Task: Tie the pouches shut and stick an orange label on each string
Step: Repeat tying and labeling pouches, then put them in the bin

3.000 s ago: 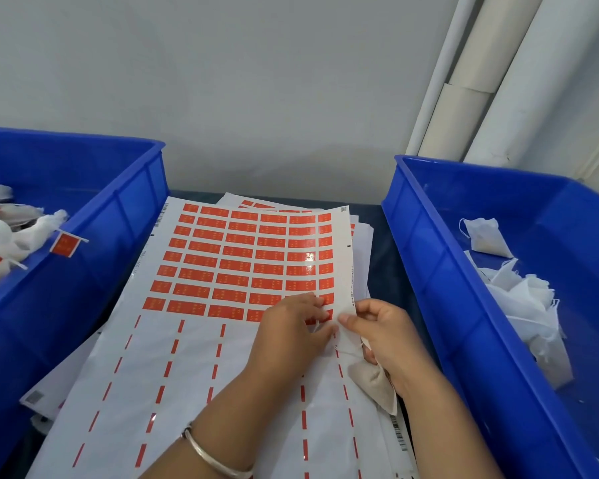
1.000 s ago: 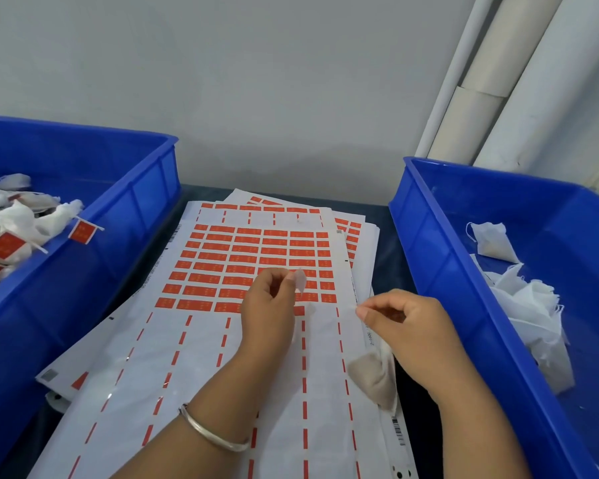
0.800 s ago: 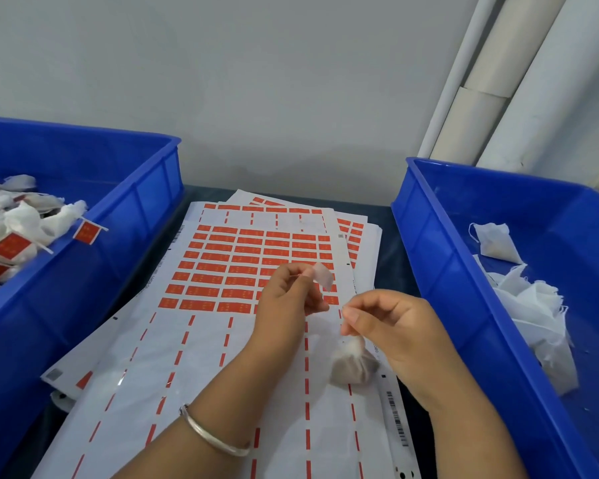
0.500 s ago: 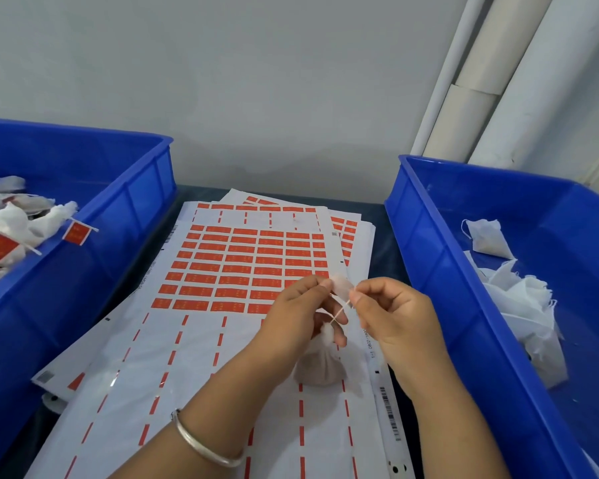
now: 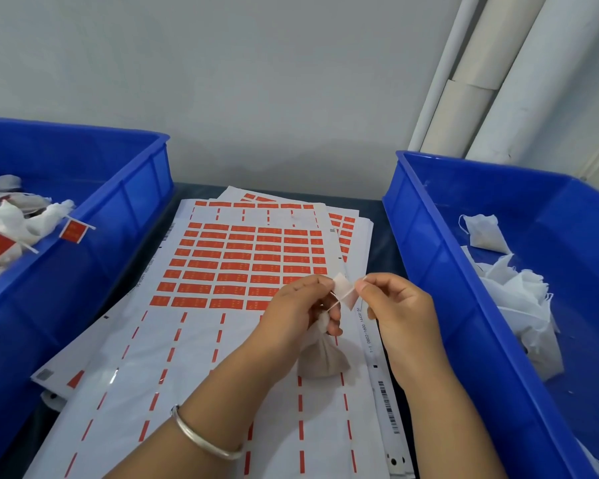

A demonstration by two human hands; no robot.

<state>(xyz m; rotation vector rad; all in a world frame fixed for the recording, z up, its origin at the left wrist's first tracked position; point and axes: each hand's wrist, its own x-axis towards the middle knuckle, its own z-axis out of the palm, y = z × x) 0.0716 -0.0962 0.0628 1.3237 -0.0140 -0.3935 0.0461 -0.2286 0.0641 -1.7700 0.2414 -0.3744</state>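
Observation:
A small tan pouch [image 5: 322, 361] hangs over the label sheet, its gathered neck gripped in the lower fingers of my left hand [image 5: 294, 312]. The same hand's thumb and forefinger pinch a peeled label [image 5: 343, 292], whose pale back faces me. The pouch's thin white string [image 5: 339, 301] runs up across the label to my right hand [image 5: 395, 305], which pinches its end taut. The sheet of orange labels [image 5: 239, 261] lies flat beneath, its lower rows peeled off.
A blue bin [image 5: 125, 202] on the left holds tied pouches with orange labels [image 5: 72, 230]. A blue bin [image 5: 426, 243] on the right holds loose white pouches [image 5: 519, 295]. More label sheets [image 5: 346, 219] lie stacked beneath. White pipes [image 5: 478, 74] run up the back wall.
My hands have come together. The pouch went from my right hand into my left, and the peeled label now sits against the string stretched between both hands.

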